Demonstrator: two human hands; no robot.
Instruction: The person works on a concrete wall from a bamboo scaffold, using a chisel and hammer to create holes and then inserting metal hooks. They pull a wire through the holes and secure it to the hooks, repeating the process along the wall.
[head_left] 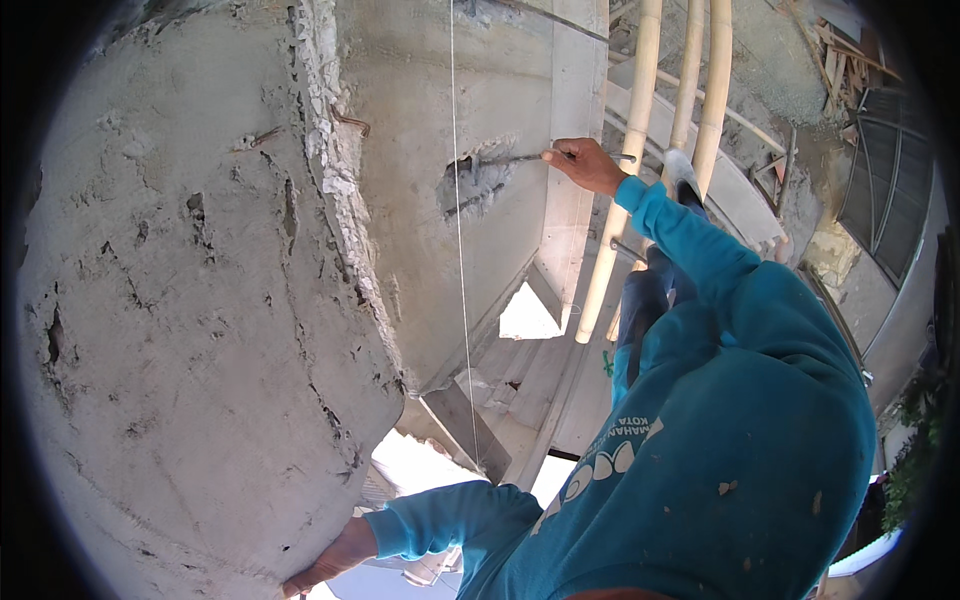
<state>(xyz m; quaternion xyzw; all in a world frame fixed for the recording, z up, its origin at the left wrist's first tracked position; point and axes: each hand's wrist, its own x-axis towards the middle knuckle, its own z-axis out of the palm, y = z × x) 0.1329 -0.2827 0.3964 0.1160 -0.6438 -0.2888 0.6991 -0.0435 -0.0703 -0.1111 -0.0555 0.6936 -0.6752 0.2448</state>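
Note:
My right hand (pixel 588 165) is closed round a thin dark metal rod (pixel 515 158). Its left end reaches a rough broken hollow (pixel 478 185) in the grey concrete beam. A short bent metal end shows past my hand, against a bamboo pole (pixel 628 190). At the lower left, my left hand (pixel 330 562) rests against the bottom edge of a big rough concrete face (pixel 200 330). Its fingers look stretched along that edge, partly out of sight. Teal sleeves cover both of my arms.
A taut white string (pixel 460 240) runs down past the beam. Bent rebar (pixel 350 123) sticks out by the ragged concrete seam. Several bamboo poles lie at the upper right, with my shoe (pixel 680 165) on them. Far below are dark panels (pixel 885 185) and scrap wood (pixel 840 65).

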